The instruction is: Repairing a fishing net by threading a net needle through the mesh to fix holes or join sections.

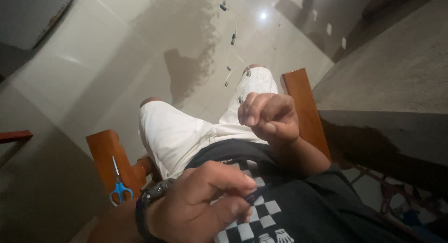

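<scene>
Left hand (200,205) — thumb and forefinger pinched together on a dark thread (252,196) at the hem of our black shirt (298,210); the thread itself is thin and hard to make out. A dark wristband (142,215) and a metal watch (156,190) sit on that wrist.

Right hand (270,117) — raised above the lap, fingers curled inward, thumb pressed to the forefinger tip. We cannot tell whether anything is held between them; a needle would be too small to see.

Shirt — black, with a white checker print (261,219) just beside the left fingers.

Shorts (182,135) — white, covering both thighs, knees pointing away from us.

Chair — wooden; we see its left armrest (105,154) and its right armrest (301,107), one on each side of the legs.

Scissors (119,184) — small, blue-handled, lying on the left armrest, near the left wrist but apart from it.

Floor (116,61) — pale glossy tiles, with a light reflection and a few small dark bits scattered well beyond the knees.
</scene>
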